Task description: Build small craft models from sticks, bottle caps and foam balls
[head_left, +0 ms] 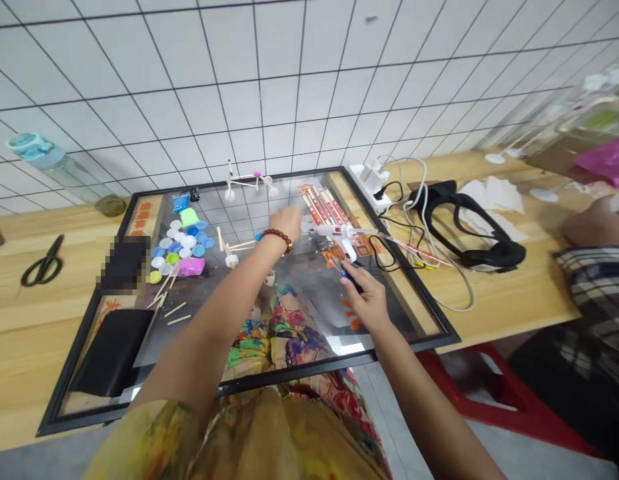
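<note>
Head view: far left, a pair of black scissors (45,262) lies on the pale wood table (19,347), and a clear bottle with a light blue lid (64,167) stands behind it. Next comes a big glass board with a black rim (309,369). On it sit a flat black case (112,353), a pile of white, blue and green round plastic caps (179,235) and some loose thin wooden sticks (177,311). Right of these are two small frames of wooden sticks and caps, one at the back (258,174) and one nearer (231,260). The left hand (288,225) is bent over the glass, just right of the near frame; its fingertips are hidden, so I cannot tell if it holds anything. A white glue gun (339,232) lies to its right. Below the gun, the right hand (368,300) has its fingers closed around a small tool with a dark blue handle (351,279). Farther right are a black headset (489,253) and another person's checked sleeve (592,283).
</note>
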Available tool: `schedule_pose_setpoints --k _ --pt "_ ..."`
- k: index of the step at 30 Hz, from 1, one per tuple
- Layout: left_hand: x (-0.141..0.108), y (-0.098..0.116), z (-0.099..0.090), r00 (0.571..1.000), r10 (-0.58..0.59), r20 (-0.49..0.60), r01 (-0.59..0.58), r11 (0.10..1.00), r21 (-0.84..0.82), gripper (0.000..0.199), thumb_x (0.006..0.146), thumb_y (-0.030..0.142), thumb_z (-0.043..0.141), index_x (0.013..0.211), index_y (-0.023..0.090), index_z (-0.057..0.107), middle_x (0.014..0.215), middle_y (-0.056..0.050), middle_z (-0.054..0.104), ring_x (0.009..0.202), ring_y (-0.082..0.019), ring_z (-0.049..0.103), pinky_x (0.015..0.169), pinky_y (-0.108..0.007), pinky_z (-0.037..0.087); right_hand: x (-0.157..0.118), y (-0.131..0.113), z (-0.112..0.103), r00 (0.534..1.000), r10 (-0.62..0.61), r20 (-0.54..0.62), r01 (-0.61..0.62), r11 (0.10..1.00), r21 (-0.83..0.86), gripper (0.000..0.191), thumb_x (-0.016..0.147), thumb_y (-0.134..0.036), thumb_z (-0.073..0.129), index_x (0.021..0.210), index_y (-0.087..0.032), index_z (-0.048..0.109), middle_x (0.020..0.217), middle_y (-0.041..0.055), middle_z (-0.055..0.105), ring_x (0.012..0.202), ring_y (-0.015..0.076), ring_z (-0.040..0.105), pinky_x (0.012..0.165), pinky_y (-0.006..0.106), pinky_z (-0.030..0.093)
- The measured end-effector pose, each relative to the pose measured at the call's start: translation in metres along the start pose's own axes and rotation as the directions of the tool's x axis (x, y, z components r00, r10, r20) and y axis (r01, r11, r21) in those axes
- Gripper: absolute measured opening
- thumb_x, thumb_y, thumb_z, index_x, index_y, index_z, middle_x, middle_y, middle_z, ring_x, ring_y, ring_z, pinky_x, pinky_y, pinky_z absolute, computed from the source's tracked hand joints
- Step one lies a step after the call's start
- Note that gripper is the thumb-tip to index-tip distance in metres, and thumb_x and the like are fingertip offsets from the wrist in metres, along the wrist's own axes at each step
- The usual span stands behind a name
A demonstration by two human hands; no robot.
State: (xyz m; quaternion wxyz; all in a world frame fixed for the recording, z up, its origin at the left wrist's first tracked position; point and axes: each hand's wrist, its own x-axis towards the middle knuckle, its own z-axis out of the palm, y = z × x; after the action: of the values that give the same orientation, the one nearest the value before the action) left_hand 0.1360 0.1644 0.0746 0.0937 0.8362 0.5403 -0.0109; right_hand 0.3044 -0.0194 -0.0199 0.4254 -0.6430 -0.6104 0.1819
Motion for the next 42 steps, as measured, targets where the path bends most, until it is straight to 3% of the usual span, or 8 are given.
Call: schedule_pose_setpoints --k 4,10,16,21,26,30,36,42 --pt "0.028 -0.006 0.005 0.995 -0.053 0.082 0.052 0.998 0.018 0.038 0.084 0.011 0.061 0.121 0.015 0.072 0.123 -0.016 0.071 0.114 -0.029 0.066 0.094 -0.036 0.054 0.0 -0.003 -0.002 1.0 0.0 0.017 -0.001 1.0 0.016 0.045 0.095 -0.04 0.049 0.128 -0.018 0.07 0.108 0.0121 0.074 0.099 0.0228 0.069 0.095 0.038 0.053" --pt "0.04 -0.011 0.021 0.99 -0.069 0.12 0.067 0.998 0.022 0.03 0.085 0.014 0.062 0.112 0.015 0.076 0.116 -0.015 0.073 0.111 -0.027 0.068 0.094 -0.034 0.053 0.0 -0.005 -0.005 1.0 -0.006 -0.031 0.006 1.0 0.002 0.045 0.097 -0.039 0.047 0.13 -0.017 0.069 0.107 0.0122 0.073 0.096 0.0218 0.069 0.093 0.036 0.054" --pt "0.023 0.0 0.037 0.993 -0.086 0.078 0.085 0.996 0.015 0.028 0.092 0.013 0.054 0.112 0.007 0.073 0.115 -0.022 0.071 0.112 -0.028 0.068 0.095 -0.035 0.051 -0.001 -0.006 -0.007 0.997 -0.039 -0.06 0.04 0.999 0.012 0.046 0.098 -0.039 0.047 0.131 -0.016 0.068 0.107 0.0129 0.073 0.097 0.0217 0.069 0.091 0.035 0.054" --pt "0.003 0.013 0.046 1.0 -0.021 -0.002 0.021 0.999 -0.041 0.029 0.098 0.021 0.048 0.109 0.015 0.074 0.114 -0.014 0.072 0.109 -0.023 0.068 0.093 -0.031 0.05 -0.001 -0.009 -0.009 0.994 -0.039 -0.098 0.043 0.998 0.044 0.045 0.097 -0.039 0.048 0.131 -0.016 0.067 0.11 0.013 0.073 0.098 0.0219 0.069 0.092 0.035 0.054" --pt "0.006 0.019 0.055 1.0 0.0 -0.029 -0.002 0.998 -0.065 0.024 0.094 0.024 0.056 0.109 0.017 0.074 0.118 -0.012 0.071 0.11 -0.024 0.067 0.091 -0.031 0.051 -0.002 -0.005 -0.008 0.987 -0.083 -0.14 0.094 0.993 0.074 0.041 0.098 -0.035 0.052 0.13 -0.016 0.068 0.103 0.0111 0.074 0.093 0.0206 0.069 0.087 0.034 0.055" --pt "0.007 0.025 0.063 0.999 -0.023 -0.03 0.021 0.998 -0.056 0.027 0.094 0.016 0.051 0.11 0.015 0.073 0.12 -0.016 0.068 0.109 -0.027 0.068 0.087 -0.034 0.052 -0.002 0.003 -0.005 0.957 -0.166 -0.239 0.196 0.975 0.109 0.037 0.096 -0.033 0.059 0.128 -0.021 0.07 0.097 0.0083 0.074 0.086 0.0198 0.069 0.08 0.034 0.056" --pt "-0.016 0.022 0.059 1.0 -0.012 0.003 0.012 0.999 -0.052 0.023 0.088 0.011 0.057 0.105 0.014 0.073 0.113 -0.016 0.07 0.106 -0.027 0.069 0.086 -0.033 0.052 -0.002 0.005 -0.004 0.947 -0.183 -0.265 0.22 0.969 0.115 0.035 0.096 -0.029 0.059 0.129 -0.024 0.07 0.101 0.0081 0.074 0.088 0.0202 0.07 0.081 0.035 0.057" --pt "-0.011 0.019 0.069 0.991 -0.05 -0.123 0.03 0.987 -0.16 0.025 0.096 0.017 0.052 0.111 0.017 0.073 0.117 -0.012 0.069 0.109 -0.022 0.066 0.095 -0.03 0.049 0.0 0.004 -0.002 0.943 -0.212 -0.255 0.244 0.965 0.097 0.036 0.096 -0.028 0.06 0.129 -0.023 0.07 0.097 0.0079 0.073 0.086 0.0194 0.07 0.079 0.033 0.057"
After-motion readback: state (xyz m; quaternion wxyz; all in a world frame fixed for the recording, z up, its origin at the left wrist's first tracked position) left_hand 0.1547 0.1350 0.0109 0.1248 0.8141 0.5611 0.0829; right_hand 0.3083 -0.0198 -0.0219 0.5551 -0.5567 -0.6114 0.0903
